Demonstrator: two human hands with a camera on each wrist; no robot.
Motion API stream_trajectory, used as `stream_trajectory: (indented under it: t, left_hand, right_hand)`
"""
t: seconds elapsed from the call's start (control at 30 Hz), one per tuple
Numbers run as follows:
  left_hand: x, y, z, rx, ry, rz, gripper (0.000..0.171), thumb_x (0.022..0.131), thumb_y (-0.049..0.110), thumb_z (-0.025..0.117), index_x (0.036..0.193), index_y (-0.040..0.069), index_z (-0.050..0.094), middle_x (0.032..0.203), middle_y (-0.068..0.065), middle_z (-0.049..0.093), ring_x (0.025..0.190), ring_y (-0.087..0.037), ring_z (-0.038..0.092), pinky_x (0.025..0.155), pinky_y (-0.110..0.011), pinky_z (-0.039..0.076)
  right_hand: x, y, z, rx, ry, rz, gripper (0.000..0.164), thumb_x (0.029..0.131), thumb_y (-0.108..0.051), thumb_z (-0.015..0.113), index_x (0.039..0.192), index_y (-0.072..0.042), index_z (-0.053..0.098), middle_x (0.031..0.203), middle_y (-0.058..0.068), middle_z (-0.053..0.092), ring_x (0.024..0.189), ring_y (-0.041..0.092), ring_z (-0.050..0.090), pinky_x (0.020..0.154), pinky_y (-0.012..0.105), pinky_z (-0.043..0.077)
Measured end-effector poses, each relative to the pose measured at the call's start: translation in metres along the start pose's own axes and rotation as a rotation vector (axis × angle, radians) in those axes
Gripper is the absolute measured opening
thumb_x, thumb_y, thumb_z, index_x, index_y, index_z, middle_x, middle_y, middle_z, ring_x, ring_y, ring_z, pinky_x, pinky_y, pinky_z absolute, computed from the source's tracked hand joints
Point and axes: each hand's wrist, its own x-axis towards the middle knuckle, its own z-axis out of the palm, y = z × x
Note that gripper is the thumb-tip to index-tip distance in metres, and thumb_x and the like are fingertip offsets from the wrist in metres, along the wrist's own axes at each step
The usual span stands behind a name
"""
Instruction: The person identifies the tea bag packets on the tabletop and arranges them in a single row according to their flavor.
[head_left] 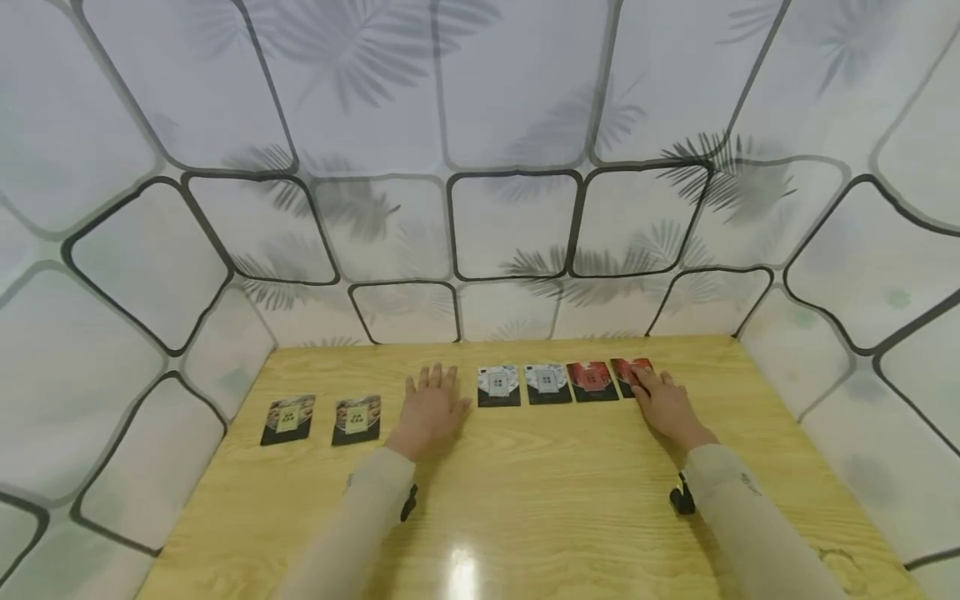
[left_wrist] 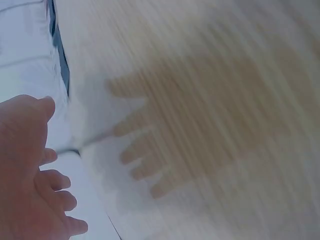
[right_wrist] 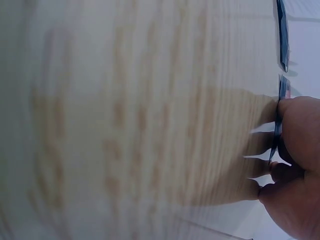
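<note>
The right hand (head_left: pixel 666 410) is resting its fingers on the right side of the far-right red packet (head_left: pixel 625 372), which is lying partly beneath them on the desk (head_left: pixel 540 475); whether the thumb is pinching it, I cannot tell. The left hand (head_left: pixel 431 407) is holding nothing, hovering above the desk with its fingers extended and its thumb out to the side.

Between the hands, a second red packet (head_left: pixel 592 382) is lying just beside the first, and two white packets (head_left: pixel 498 387) are continuing the row leftward. Beyond the left hand, two black-and-gold packets (head_left: pixel 322 420) are lying apart from each other.

The fingers are hiding part of the far-right packet's face, and the right wrist view is showing packets only edge-on, partly behind the hand. The printing is showing too small to read. The frame's lower edge is cutting off both sleeves (head_left: pixel 750 517).
</note>
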Motion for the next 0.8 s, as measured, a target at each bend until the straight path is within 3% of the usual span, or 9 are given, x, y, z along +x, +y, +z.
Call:
stream_trajectory:
  t: [0.37,0.8]
  left_hand:
    - [-0.056,-0.080,-0.013,-0.010,0.048,-0.048,0.071,0.112,0.045,0.047,0.164,-0.002,0.032,0.166,-0.037,0.029,0.154,-0.060,0.025,0.121,-0.079,0.019]
    - [-0.096,-0.134,-0.022,0.001,0.072,-0.112,0.069,0.112,0.043,0.048,0.163,-0.002,0.033,0.164,-0.038,0.030,0.151,-0.064,0.024,0.117,-0.085,0.018]
  right_hand:
    - [0.002,0.004,-0.001,-0.023,0.015,-0.024,0.052,0.114,-0.020,0.043,0.158,0.008,0.038,0.155,0.041,0.041,0.144,0.070,0.027,0.110,0.085,0.027]
    - [0.001,0.004,0.003,-0.039,0.026,-0.028,0.052,0.114,-0.020,0.043,0.158,0.008,0.038,0.154,0.041,0.042,0.143,0.070,0.029,0.109,0.084,0.029]
